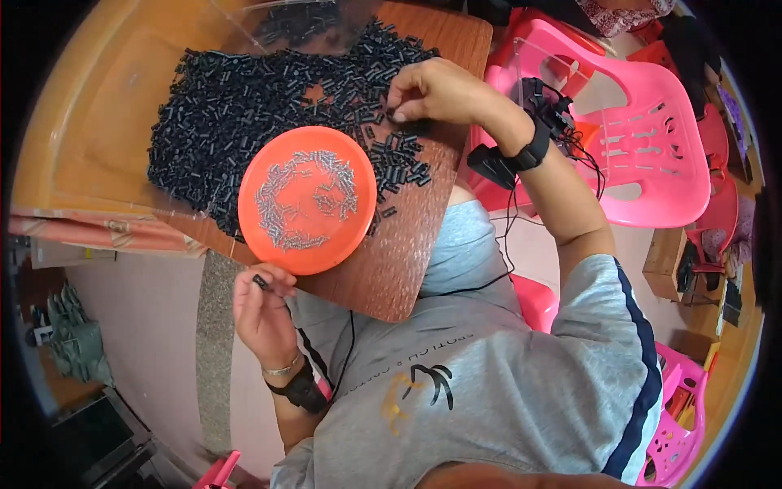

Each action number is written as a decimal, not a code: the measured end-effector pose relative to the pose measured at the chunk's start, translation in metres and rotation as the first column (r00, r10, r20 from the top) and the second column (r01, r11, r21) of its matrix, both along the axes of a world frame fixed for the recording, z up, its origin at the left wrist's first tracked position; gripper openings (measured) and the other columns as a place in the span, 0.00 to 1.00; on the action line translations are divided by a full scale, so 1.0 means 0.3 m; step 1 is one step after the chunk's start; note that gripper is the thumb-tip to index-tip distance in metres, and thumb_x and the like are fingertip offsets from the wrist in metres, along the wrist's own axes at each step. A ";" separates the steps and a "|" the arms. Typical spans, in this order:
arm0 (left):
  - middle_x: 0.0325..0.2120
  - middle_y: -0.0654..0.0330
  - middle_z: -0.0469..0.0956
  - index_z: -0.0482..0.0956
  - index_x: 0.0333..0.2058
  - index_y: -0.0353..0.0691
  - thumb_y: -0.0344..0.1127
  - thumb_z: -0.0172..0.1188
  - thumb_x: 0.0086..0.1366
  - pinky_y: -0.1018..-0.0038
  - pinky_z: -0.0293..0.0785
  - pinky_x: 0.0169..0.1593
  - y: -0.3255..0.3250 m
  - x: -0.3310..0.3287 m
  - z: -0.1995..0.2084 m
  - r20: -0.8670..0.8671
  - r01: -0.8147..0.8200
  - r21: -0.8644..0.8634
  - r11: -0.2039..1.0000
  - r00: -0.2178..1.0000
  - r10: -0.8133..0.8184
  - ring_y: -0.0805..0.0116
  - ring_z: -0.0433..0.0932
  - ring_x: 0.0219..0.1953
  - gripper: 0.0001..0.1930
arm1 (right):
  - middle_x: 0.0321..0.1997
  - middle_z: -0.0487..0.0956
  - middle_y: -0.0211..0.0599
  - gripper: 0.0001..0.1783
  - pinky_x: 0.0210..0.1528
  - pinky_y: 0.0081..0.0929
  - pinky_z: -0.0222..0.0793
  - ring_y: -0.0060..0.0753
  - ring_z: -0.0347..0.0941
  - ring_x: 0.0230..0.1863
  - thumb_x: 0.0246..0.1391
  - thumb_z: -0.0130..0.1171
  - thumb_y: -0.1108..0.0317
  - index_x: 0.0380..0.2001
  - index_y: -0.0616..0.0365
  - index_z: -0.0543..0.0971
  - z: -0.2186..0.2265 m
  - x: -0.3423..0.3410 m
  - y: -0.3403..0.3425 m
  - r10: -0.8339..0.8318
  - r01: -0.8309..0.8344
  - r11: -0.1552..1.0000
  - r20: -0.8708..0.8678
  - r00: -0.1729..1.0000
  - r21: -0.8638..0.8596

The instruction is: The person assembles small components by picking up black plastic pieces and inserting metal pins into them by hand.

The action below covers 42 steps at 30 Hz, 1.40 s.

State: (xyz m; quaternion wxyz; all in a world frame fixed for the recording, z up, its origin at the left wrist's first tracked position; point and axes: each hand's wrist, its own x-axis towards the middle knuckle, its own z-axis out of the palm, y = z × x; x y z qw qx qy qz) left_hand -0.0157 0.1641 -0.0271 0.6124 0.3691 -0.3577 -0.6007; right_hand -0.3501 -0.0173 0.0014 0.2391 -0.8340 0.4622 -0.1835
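Observation:
A wide heap of small black tube-shaped plastic pieces [220, 106] covers much of the brown wooden table [391, 269]. On its near side rests a round orange plate [362, 220], with many tiny silver metal pins [281, 236] spread in a rough ring. Just below the plate's near rim, my left hand [265, 314] pinches one black plastic piece [261, 282] between its fingers. My right hand [436, 91] reaches to the right side of the heap, thumb and fingertips drawn together among the black pieces. What those fingertips hold is too small and dark to make out.
A clear plastic sheet or box [236, 20] stands at the table's far left. Pink plastic chairs [652, 163] are on the right, one bearing a black device with cables [546, 106]. Black bands sit on both my wrists, with a cable [350, 350] hanging across my lap.

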 end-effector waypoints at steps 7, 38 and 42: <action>0.34 0.50 0.72 0.68 0.32 0.33 0.34 0.47 0.65 0.73 0.73 0.37 -0.010 0.006 0.008 0.105 -0.012 0.010 1.000 0.994 0.011 0.62 0.74 0.37 0.09 | 0.29 0.77 0.40 0.14 0.32 0.33 0.69 0.41 0.75 0.31 0.37 0.69 0.66 0.29 0.58 0.78 -0.007 0.081 0.039 0.157 -0.157 0.988 -0.080 0.984 0.004; 0.33 0.48 0.71 0.67 0.32 0.33 0.39 0.51 0.63 0.66 0.65 0.45 -0.020 0.053 -0.001 0.189 -0.055 -0.109 0.993 0.979 0.075 0.60 0.70 0.37 0.12 | 0.31 0.78 0.38 0.08 0.37 0.31 0.70 0.41 0.76 0.35 0.46 0.62 0.69 0.31 0.58 0.79 -0.044 0.028 -0.022 0.024 -0.030 0.995 -0.063 0.998 -0.099; 0.33 0.48 0.71 0.67 0.32 0.33 0.38 0.50 0.63 0.66 0.65 0.46 -0.020 0.061 -0.007 0.191 -0.064 -0.105 0.992 0.978 0.084 0.60 0.70 0.37 0.12 | 0.30 0.77 0.37 0.07 0.37 0.33 0.70 0.41 0.75 0.35 0.44 0.62 0.69 0.30 0.56 0.80 -0.046 0.059 -0.030 0.124 -0.129 0.991 -0.101 0.987 -0.044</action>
